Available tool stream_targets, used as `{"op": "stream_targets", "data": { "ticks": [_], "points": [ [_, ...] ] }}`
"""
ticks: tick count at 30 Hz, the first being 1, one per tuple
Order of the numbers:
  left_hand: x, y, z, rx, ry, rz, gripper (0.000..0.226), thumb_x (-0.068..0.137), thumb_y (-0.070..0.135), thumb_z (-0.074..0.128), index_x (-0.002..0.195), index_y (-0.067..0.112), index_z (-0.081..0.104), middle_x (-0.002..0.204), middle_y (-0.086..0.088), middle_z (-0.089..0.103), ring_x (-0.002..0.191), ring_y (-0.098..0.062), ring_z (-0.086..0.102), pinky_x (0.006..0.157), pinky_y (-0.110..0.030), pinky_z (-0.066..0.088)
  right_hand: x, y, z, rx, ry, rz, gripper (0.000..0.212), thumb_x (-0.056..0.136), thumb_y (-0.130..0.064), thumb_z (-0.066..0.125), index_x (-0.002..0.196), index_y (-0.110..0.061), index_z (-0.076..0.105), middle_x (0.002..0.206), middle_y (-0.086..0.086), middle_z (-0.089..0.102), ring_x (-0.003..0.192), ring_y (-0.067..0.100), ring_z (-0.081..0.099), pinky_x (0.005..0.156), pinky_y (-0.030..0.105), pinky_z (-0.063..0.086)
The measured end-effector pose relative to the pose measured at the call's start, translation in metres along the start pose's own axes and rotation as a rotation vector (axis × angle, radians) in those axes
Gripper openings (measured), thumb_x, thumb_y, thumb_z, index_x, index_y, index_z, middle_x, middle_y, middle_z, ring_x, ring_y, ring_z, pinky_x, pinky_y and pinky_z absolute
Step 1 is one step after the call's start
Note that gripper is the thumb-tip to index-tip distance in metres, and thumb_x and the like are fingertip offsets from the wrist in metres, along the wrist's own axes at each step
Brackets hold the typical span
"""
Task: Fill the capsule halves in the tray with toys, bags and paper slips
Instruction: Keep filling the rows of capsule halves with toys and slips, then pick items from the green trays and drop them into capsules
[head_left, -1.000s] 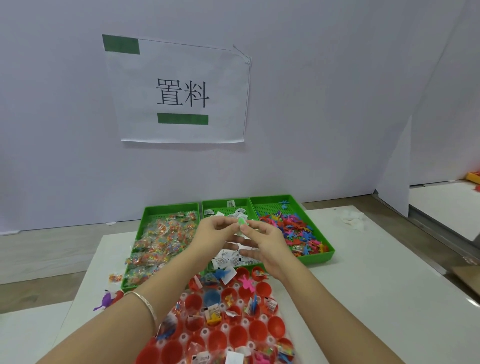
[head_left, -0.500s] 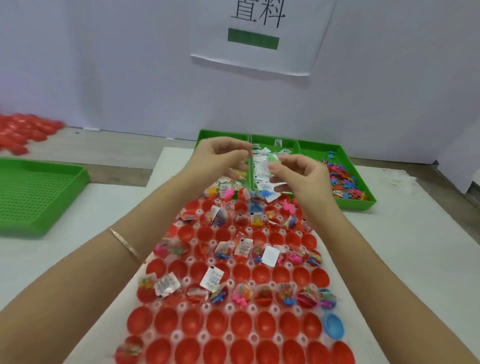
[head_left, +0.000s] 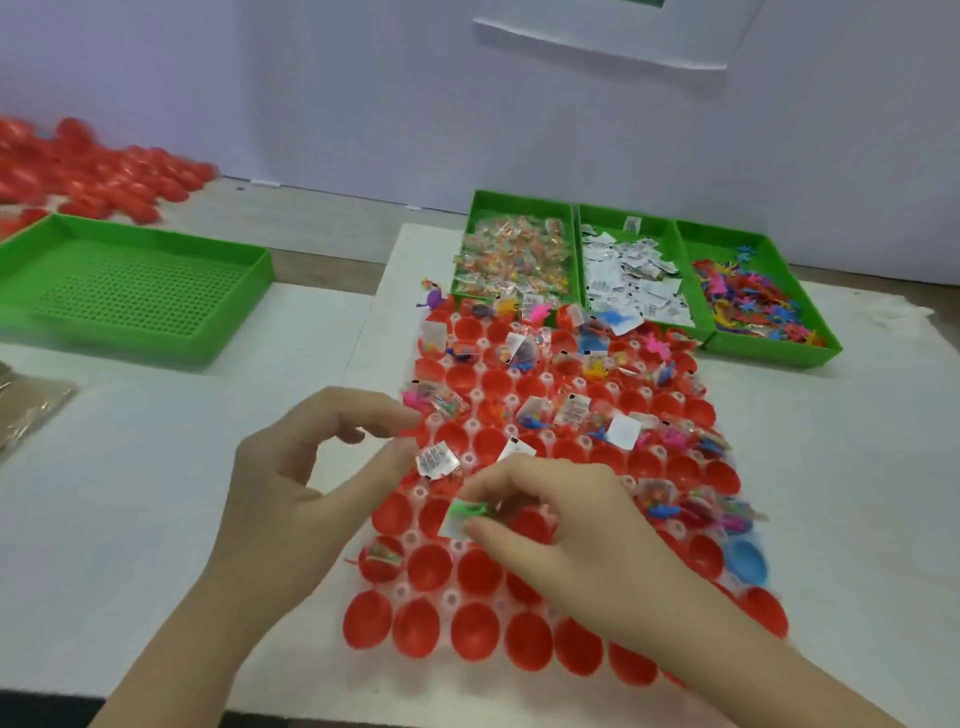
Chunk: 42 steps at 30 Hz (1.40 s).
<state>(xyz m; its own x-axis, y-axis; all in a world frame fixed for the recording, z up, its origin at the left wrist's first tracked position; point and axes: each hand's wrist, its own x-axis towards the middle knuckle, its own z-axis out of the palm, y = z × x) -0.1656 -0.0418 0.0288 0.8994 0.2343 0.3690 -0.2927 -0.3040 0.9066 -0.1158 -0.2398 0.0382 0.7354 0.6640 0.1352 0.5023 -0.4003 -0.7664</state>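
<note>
A clear tray (head_left: 401, 591) of red capsule halves (head_left: 470, 633) lies in front of me; the far rows hold toys, bags and slips, while most near halves are bare. One half is blue (head_left: 746, 562). My right hand (head_left: 563, 525) pinches a green toy and a white paper slip (head_left: 464, 515) just above a near-row half. My left hand (head_left: 311, 467) hovers at the tray's left edge with loosely curled fingers, holding nothing I can see. A printed slip (head_left: 436, 460) lies next to its thumb.
Three green bins stand beyond the tray: bags (head_left: 511, 254), paper slips (head_left: 628, 270) and coloured toys (head_left: 748, 296). A bare green tray (head_left: 130, 291) sits at the left, with a heap of red capsules (head_left: 93, 171) behind it. A brown packet (head_left: 26, 410) lies at the left edge.
Both hands have come down from in front of the bins to the tray's near rows, the right one carrying the green toy and slip. My view has tilted down and leftward.
</note>
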Motion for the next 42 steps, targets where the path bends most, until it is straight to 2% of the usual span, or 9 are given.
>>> {"op": "stream_targets", "data": {
  "ticks": [6,9,14,20,24,27,33,39,42],
  "points": [
    [-0.028,-0.009,-0.013,0.182,-0.138,-0.112,0.024,0.069,0.046,0.069,0.092,0.041,0.071,0.096,0.016,0.066,0.092,-0.009,0.059,0.080,-0.006,0.040,0.010,-0.014,0.012,-0.237,-0.025,-0.038,0.011,0.090,-0.023,0.063,0.100,-0.026,0.066,0.088,-0.024,0.058,0.085,-0.010,0.047,0.084,0.007,0.030],
    [-0.036,-0.014,-0.021,0.214,-0.156,-0.155,0.021,0.068,0.040,0.072,0.089,0.044,0.071,0.094,0.018,0.065,0.091,-0.006,0.058,0.077,-0.003,0.037,0.010,-0.019,0.013,-0.294,-0.123,-0.042,0.012,0.092,-0.028,0.060,0.103,-0.029,0.064,0.092,-0.020,0.063,0.087,-0.002,0.047,0.088,0.015,0.031],
    [-0.048,-0.015,-0.023,0.251,-0.232,-0.162,0.026,0.064,0.058,0.065,0.086,0.047,0.072,0.093,0.016,0.063,0.089,-0.009,0.056,0.071,-0.008,0.039,0.005,-0.022,0.018,-0.443,-0.267,-0.044,0.025,0.094,-0.038,0.054,0.118,-0.034,0.059,0.100,-0.018,0.064,0.091,0.001,0.044,0.093,0.025,0.030],
    [-0.050,-0.019,-0.013,0.385,-0.229,-0.096,0.026,0.067,0.059,0.062,0.092,0.051,0.068,0.089,0.015,0.057,0.089,-0.008,0.055,0.076,-0.015,0.038,0.002,-0.018,0.013,-0.412,-0.256,-0.023,0.028,0.091,-0.037,0.060,0.119,-0.035,0.062,0.086,-0.027,0.048,0.088,-0.001,0.037,0.089,0.019,0.027],
    [-0.048,-0.020,-0.008,0.461,-0.208,-0.083,0.032,0.068,0.057,0.059,0.099,0.050,0.062,0.094,0.016,0.052,0.094,-0.006,0.052,0.076,-0.020,0.039,-0.004,-0.013,0.012,-0.339,-0.210,-0.010,0.025,0.089,-0.030,0.065,0.114,-0.033,0.065,0.096,-0.024,0.055,0.095,-0.008,0.042,0.093,0.022,0.033],
    [-0.045,-0.019,-0.005,0.497,-0.230,-0.064,0.022,0.068,0.056,0.056,0.088,0.051,0.065,0.089,0.019,0.050,0.093,-0.003,0.049,0.077,-0.020,0.038,-0.004,-0.013,0.014,-0.311,-0.206,0.016,0.022,0.091,-0.029,0.063,0.112,-0.034,0.066,0.095,-0.021,0.062,0.093,-0.006,0.047,0.091,0.023,0.036],
    [-0.042,-0.013,-0.003,0.527,-0.246,-0.034,0.023,0.067,0.054,0.056,0.089,0.050,0.061,0.083,0.020,0.049,0.092,-0.003,0.048,0.075,-0.022,0.038,-0.003,-0.012,0.018,-0.266,-0.173,0.044,0.016,0.089,-0.029,0.064,0.105,-0.033,0.067,0.093,-0.021,0.065,0.088,-0.004,0.049,0.086,0.010,0.026],
    [-0.045,-0.011,-0.009,0.524,-0.207,-0.016,0.025,0.068,0.055,0.059,0.092,0.046,0.063,0.088,0.021,0.051,0.092,-0.005,0.051,0.077,-0.020,0.040,0.001,-0.014,0.020,-0.407,-0.217,-0.021,0.017,0.092,-0.038,0.058,0.104,-0.033,0.069,0.089,-0.020,0.066,0.080,0.000,0.043,0.084,0.025,0.035],
    [-0.046,-0.011,-0.013,0.520,-0.198,-0.024,0.025,0.069,0.056,0.059,0.092,0.048,0.063,0.089,0.021,0.051,0.092,-0.006,0.051,0.076,-0.021,0.041,0.001,-0.015,0.017,-0.367,-0.212,-0.026,0.024,0.092,-0.043,0.054,0.109,-0.032,0.067,0.089,-0.021,0.064,0.085,-0.001,0.048,0.087,0.023,0.037]
  ]
}}
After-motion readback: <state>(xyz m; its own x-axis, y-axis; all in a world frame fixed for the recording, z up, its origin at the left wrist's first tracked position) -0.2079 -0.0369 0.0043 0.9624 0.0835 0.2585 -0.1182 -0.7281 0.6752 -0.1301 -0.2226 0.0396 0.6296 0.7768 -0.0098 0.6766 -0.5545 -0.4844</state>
